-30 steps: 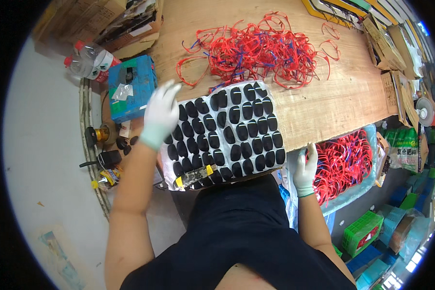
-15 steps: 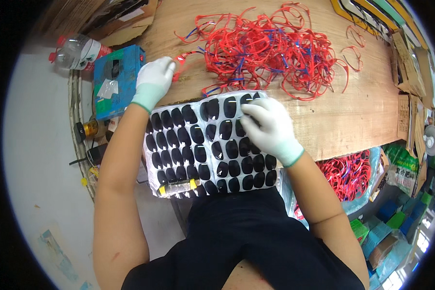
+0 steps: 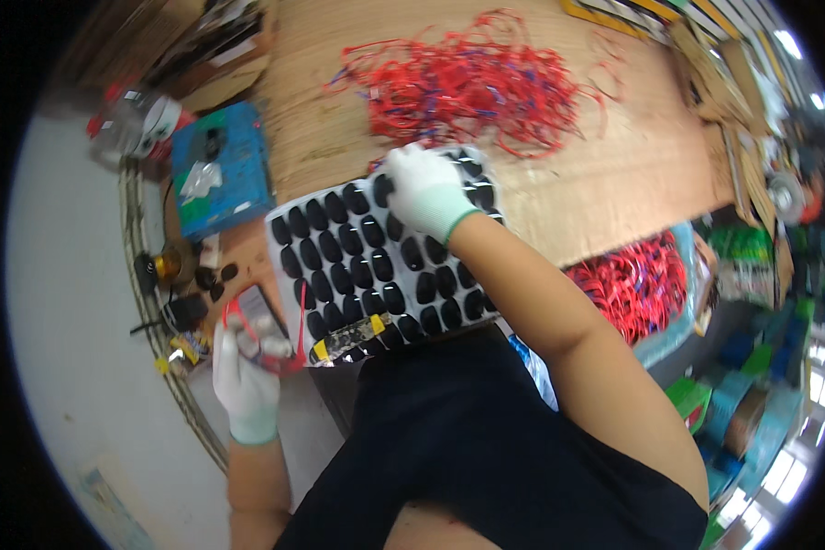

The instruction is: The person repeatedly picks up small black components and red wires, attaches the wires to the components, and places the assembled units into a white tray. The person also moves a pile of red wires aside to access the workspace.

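Observation:
My left hand (image 3: pixel 247 380), in a white glove, is closed on a red eyeglass frame (image 3: pixel 291 363) beside the sheet's lower left corner. A thin red temple arm sticks up from it. My gloved right hand (image 3: pixel 423 191) is over the upper middle of a white sheet (image 3: pixel 274 217) bearing rows of dark sunglass lenses (image 3: pixel 350 240). Its fingers look curled, and what they may hold is hidden. A clear tube with yellow ends (image 3: pixel 350 337) lies across the lower lenses. Beyond the sheet, a tangled heap of red frames (image 3: pixel 477 87) with blue parts lies on the wooden table.
A blue box (image 3: pixel 220 174) stands at the left, with plastic bottles (image 3: pixel 142 124) behind it. A phone-like dark slab (image 3: pixel 258 307) lies near my left hand. At the right, a lined container holds more red frames (image 3: pixel 637 284). Cardboard (image 3: pixel 742 174) stands along the table's right side.
My left hand has come from the table beside the heap down toward me, bringing the red frame. My right hand has moved left and away from me across the sheet. The view has shifted.

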The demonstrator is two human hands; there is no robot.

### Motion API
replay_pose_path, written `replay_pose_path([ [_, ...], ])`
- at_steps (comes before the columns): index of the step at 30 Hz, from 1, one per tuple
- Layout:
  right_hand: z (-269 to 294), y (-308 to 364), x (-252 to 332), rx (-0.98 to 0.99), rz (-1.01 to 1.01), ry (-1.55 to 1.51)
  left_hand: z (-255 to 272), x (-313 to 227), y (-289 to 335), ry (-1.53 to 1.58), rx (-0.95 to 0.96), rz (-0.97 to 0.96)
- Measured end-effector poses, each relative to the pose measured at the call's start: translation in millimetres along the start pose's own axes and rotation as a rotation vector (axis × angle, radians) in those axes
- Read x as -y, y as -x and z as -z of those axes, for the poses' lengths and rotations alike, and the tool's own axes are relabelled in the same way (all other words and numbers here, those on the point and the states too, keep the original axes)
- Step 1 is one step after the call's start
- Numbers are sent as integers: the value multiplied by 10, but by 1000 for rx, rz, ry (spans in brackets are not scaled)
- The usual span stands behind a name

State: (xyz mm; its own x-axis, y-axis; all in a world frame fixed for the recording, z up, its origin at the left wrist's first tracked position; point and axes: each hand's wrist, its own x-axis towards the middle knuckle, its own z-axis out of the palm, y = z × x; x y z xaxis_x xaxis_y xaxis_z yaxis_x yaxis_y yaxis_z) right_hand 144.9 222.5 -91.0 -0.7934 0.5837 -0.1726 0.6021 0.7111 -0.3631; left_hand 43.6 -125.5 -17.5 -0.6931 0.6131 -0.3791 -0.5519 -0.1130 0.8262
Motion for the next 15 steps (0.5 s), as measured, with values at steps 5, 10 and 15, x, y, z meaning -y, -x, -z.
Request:
replay_pose_path([
  [5,477,825,500,174,217,-282,10,192,442,107,129,-83],
  [10,556,2046,959,-42,241,-1130,-222,331,465,-312,349,-63],
  [15,324,2622,1063,-184,245,-863,-466,514,416,-575,787,-10],
])
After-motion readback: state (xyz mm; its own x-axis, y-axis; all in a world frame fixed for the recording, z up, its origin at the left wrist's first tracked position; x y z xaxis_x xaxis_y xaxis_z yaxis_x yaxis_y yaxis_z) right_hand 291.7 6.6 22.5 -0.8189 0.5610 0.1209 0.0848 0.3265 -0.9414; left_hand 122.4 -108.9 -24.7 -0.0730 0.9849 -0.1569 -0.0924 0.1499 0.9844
